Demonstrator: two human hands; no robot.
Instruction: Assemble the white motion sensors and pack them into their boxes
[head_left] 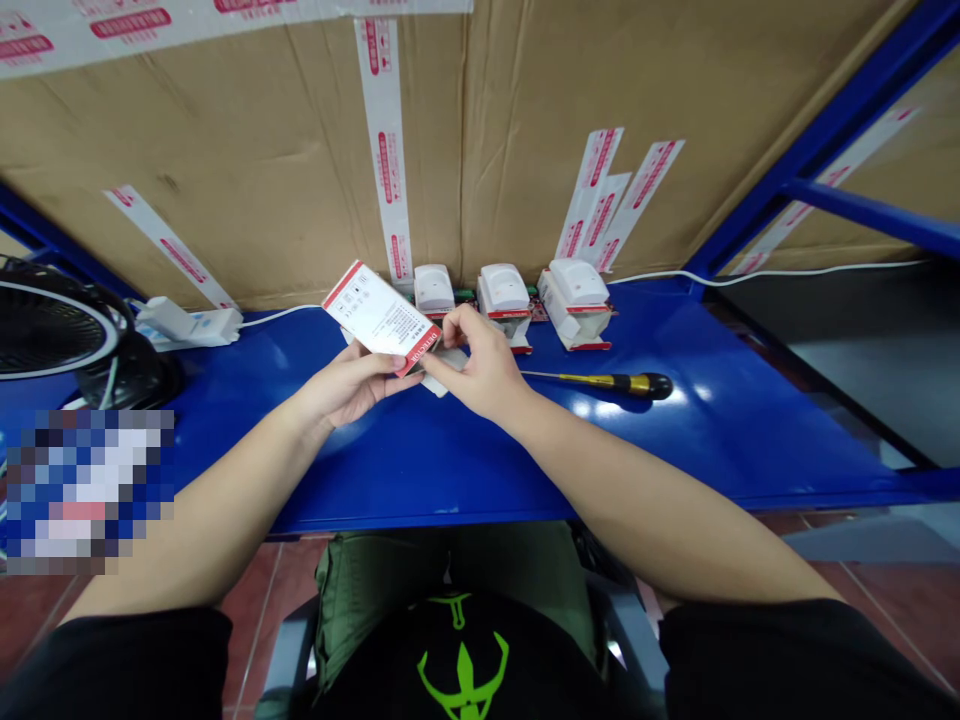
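Down at the near side, the person sits in a black shirt (555,650) and green trousers (375,590), close up to a blue table (450,470). Over the table, the left hand (356,385) is clamped on a white and red detector box (382,315). Its thumb is on top and its fingers are under, maybe so the box won't slip. The box is tipped, with its red end toward the right hand (484,365). That hand has bent fingers at this end; I can't tell if they pinch anything. A pale piece (441,380) shows under there, perhaps a flap.

Just past the right hand lies a yellow and black screwdriver (615,384), its handle pointing right, probably easy to grab.

Farther back, three white detectors (504,287) stand in a row. The right two sit up on small boxes (577,320), maybe to keep each pair together. A fan (52,330) and a power strip (199,328) are off to the left. Behind it all is big brown cardboard (285,150).
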